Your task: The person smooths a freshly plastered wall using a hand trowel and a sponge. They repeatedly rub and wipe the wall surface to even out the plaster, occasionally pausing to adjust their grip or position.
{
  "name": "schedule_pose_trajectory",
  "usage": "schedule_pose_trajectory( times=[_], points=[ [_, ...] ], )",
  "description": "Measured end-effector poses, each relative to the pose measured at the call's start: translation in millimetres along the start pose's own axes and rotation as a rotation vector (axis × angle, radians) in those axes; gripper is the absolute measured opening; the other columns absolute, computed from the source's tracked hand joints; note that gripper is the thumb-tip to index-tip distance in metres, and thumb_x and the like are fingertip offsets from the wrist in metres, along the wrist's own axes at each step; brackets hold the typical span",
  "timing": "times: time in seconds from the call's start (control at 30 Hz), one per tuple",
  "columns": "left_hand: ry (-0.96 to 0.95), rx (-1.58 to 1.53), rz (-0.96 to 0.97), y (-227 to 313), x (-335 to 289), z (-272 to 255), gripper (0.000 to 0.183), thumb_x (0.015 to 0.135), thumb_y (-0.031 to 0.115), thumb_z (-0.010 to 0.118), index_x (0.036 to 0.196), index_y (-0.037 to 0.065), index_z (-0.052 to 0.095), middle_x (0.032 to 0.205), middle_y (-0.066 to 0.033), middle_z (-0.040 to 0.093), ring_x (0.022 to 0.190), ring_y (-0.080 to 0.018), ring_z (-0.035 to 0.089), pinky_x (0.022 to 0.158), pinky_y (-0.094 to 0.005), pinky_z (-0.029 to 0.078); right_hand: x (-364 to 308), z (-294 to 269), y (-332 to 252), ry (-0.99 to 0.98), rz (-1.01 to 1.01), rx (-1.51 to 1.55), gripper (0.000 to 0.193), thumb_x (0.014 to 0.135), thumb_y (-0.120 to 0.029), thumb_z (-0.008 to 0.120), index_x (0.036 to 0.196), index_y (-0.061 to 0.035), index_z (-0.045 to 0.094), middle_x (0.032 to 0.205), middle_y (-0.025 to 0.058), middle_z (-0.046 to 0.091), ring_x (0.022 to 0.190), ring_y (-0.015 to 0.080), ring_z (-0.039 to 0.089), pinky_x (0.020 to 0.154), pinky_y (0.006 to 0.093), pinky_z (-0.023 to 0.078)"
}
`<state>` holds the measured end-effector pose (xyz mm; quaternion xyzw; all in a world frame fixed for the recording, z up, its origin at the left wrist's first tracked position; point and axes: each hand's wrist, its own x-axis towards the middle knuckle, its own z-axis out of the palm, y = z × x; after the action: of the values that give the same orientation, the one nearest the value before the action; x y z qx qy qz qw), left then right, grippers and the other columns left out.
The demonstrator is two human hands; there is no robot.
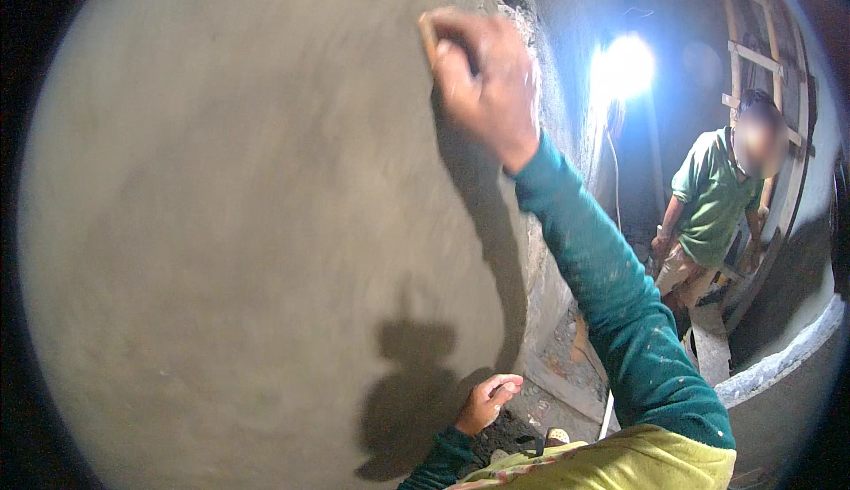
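A broad grey plastered wall [230, 198] fills the left and middle of the view. High up near its right edge, my right hand [491, 74] is closed around a thin, flat orange-brown piece [429, 40] held against or very close to the surface. Its kind cannot be made out, since my fingers cover most of it and the hand is slightly blurred. Low down beside the foot of the wall, my left hand [485, 403] is closed, its fingers curled and no object visible in it. Teal sleeves cover both arms.
A bright lamp [624, 67] shines at the back, with a white cable hanging below. To the right a person in a green shirt [713, 198] stands before a wooden ladder-like frame [753, 52]. Rubble and boards [567, 393] lie on the floor beside the wall's rough edge.
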<state>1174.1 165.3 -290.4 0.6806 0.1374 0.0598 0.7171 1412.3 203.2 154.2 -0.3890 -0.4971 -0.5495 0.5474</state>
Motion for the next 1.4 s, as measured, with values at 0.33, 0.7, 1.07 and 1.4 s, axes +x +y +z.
schedule_pose_trajectory(
  times=[0.33,0.7,1.07,1.4],
  points=[
    [0.029,-0.037,-0.054,20.1,5.0,-7.7,0.041,0.111,0.028,0.059,0.137,-0.002,0.064,0.134,-0.0129,0.07,0.125,-0.0229,0.066,0.108,-0.038,0.051,4.9,15.2,-0.6,0.028,0.06,0.049,0.027,0.088,-0.008,0.066,0.114,-0.008,0.076,0.098,0.0192,0.072,0.09,0.0342,0.071,0.082,0.0415,0.057],
    [0.039,0.018,-0.026,25.0,-6.6,-15.4,0.036,0.11,0.025,0.06,0.135,0.0,0.067,0.131,-0.0105,0.071,0.121,-0.0215,0.067,0.107,-0.0368,0.051,-20.3,26.6,-15.0,-0.023,0.161,0.077,0.029,0.092,-0.013,0.066,0.118,-0.01,0.077,0.106,0.0176,0.071,0.099,0.035,0.068,0.089,0.0457,0.056],
    [0.063,-0.035,-0.037,9.1,6.4,-2.8,0.037,0.111,0.026,0.058,0.134,-0.002,0.065,0.13,-0.0135,0.072,0.123,-0.0231,0.067,0.11,-0.0383,0.05,-35.4,11.0,-0.5,-0.084,0.122,0.076,0.029,0.09,-0.01,0.072,0.118,-0.0055,0.075,0.103,0.0169,0.072,0.089,0.0305,0.071,0.081,0.0414,0.057],
    [0.11,-0.082,-0.066,0.4,16.2,3.6,0.038,0.111,0.027,0.058,0.134,-0.002,0.065,0.131,-0.0139,0.071,0.123,-0.0253,0.067,0.111,-0.0409,0.05,-32.4,15.2,19.2,-0.066,0.119,0.081,0.028,0.091,-0.009,0.068,0.118,-0.0052,0.075,0.104,0.0159,0.073,0.09,0.029,0.07,0.083,0.0391,0.056]
  ],
)
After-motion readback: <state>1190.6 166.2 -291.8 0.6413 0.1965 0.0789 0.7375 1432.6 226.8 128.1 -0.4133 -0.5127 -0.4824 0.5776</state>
